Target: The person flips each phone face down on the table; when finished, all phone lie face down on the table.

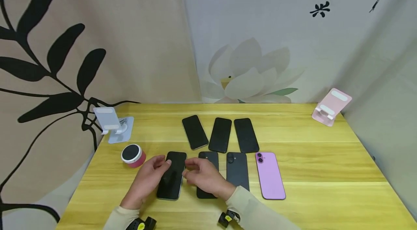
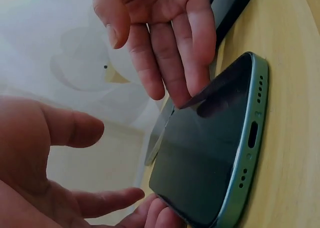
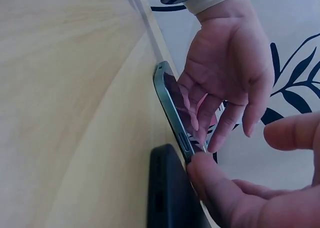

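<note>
A phone with a black screen and green metal edge [image 1: 172, 179] lies face up on the wooden table, between both hands. At its left edge is my left hand [image 1: 146, 177], with the thumb raised over the screen and the fingertips right at the side. My right hand [image 1: 208, 176] has its fingertips at the phone's right edge, thumb apart from it. Both hands have relaxed, fairly straight fingers. In the left wrist view, the green phone's port end [image 2: 252, 133] faces the camera. Partly hidden under my right forearm and hand is a dark phone [image 1: 206, 194], back up.
Beside that one lie a dark grey phone [image 1: 237, 170] and a purple phone [image 1: 271, 177], backs up. Behind them are three black phones [image 1: 220, 135]. A pink-and-white round container [image 1: 133, 155] and blue stand [image 1: 120, 130] are left; a pink stand [image 1: 331, 107] is far right.
</note>
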### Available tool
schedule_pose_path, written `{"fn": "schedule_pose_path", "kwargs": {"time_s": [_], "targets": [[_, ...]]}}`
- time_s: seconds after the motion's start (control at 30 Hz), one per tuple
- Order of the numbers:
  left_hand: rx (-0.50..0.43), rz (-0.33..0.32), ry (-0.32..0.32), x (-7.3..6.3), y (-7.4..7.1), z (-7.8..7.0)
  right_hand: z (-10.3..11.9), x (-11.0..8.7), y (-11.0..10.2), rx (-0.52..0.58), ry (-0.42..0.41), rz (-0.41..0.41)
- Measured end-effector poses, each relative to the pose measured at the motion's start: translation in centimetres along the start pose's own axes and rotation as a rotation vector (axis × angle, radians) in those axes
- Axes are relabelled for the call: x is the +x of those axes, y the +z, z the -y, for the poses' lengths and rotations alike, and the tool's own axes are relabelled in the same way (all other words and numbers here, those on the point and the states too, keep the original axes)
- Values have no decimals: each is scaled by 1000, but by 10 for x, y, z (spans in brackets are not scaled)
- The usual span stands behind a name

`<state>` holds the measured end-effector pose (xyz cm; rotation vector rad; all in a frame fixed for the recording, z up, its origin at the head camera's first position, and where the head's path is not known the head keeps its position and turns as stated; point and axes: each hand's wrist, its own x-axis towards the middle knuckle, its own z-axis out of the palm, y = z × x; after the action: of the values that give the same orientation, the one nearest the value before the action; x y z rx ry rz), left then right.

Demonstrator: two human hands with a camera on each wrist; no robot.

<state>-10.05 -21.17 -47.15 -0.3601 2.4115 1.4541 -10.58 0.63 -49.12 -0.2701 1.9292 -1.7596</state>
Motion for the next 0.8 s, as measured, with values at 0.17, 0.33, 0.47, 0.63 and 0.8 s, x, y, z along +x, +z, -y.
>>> {"fn": "schedule_pose_path", "kwargs": {"time_s": [0.17,0.33,0.47,0.63,0.8], "targets": [[-57,-11,54,0,0,4,0,-1,1,-77,-45,-36],[-217,33,68,2,-4,12,1,-3,3,-222,-98,-64],[-371,116,42,1,-6,15,2,-4,3,-290,-121,-69],[-489,223,35,-1,-5,17,2,-3,1,-270,-118,-69],[-523,323,49,-2,2,17,0,-2,0,-223,-111,-64]]}}
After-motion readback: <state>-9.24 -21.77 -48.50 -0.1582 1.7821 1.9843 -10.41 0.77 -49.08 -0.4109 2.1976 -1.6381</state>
